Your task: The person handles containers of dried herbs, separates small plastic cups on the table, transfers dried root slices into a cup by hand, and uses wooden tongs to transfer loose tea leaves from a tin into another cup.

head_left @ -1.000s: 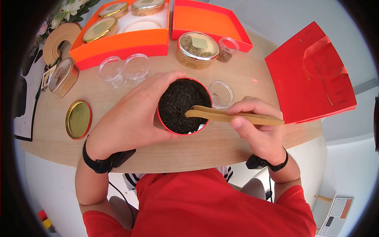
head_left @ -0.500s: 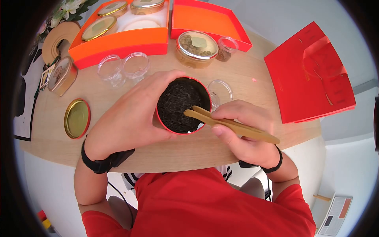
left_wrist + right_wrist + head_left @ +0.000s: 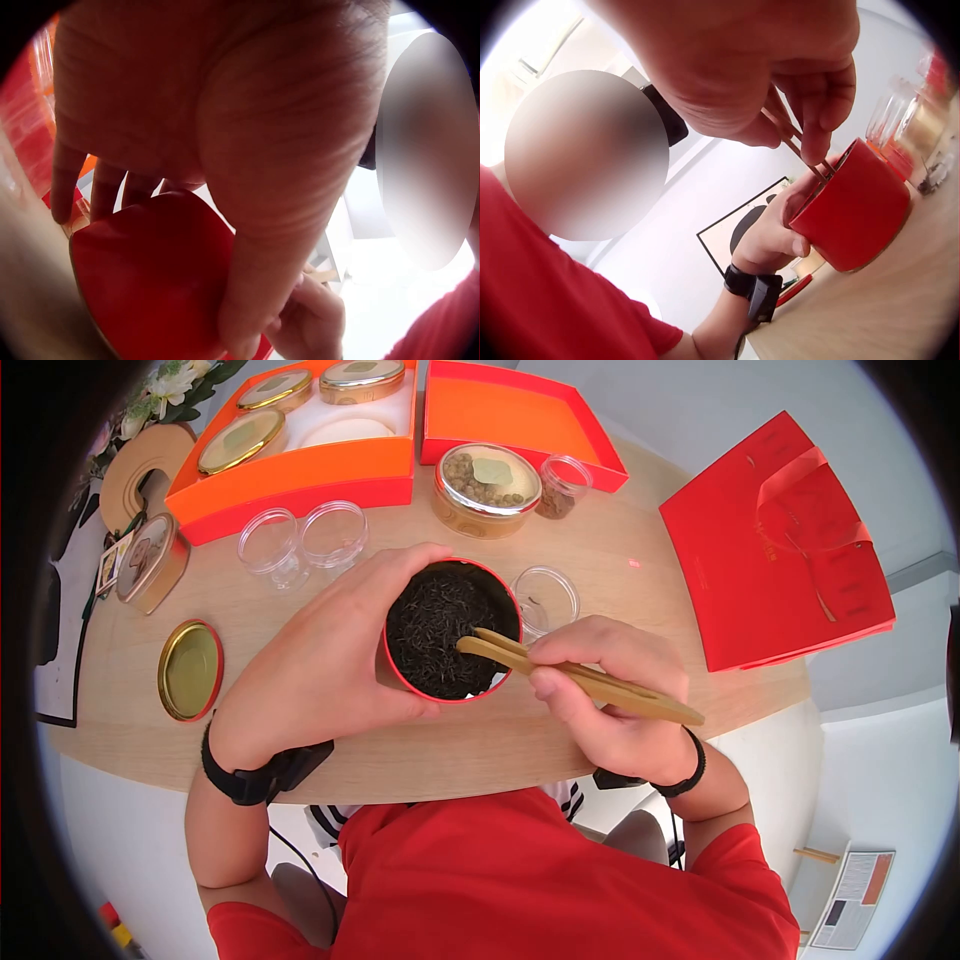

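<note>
A red tin (image 3: pixel 392 678) filled with dark, thin dried leaves (image 3: pixel 440 622) is gripped around its side by my left hand (image 3: pixel 325 650). My right hand (image 3: pixel 625 695) pinches wooden tweezers (image 3: pixel 640 698), whose tips are in the leaves. In the right wrist view the tin (image 3: pixel 862 214) leans, with the tweezers (image 3: pixel 799 142) reaching into its mouth. The left wrist view has the left hand's (image 3: pixel 217 135) thumb and fingers on the red tin (image 3: pixel 157 270). Behind the tin stands a small clear jar (image 3: pixel 548 600).
Two clear jars (image 3: pixel 268 542) stand at the left, near a gold-rimmed lid (image 3: pixel 190 670). Farther back are an orange-red box (image 3: pixel 300 485) with round tins, its tray-like other part (image 3: pixel 515 415), a tin of green pellets (image 3: pixel 488 490) and a small filled jar (image 3: pixel 563 485). A red bag (image 3: pixel 775 550) is right.
My right hand has shifted left and turned, so the tweezers slant more steeply down to the right. My left hand still grips the tin. The whole head view has shifted slightly.
</note>
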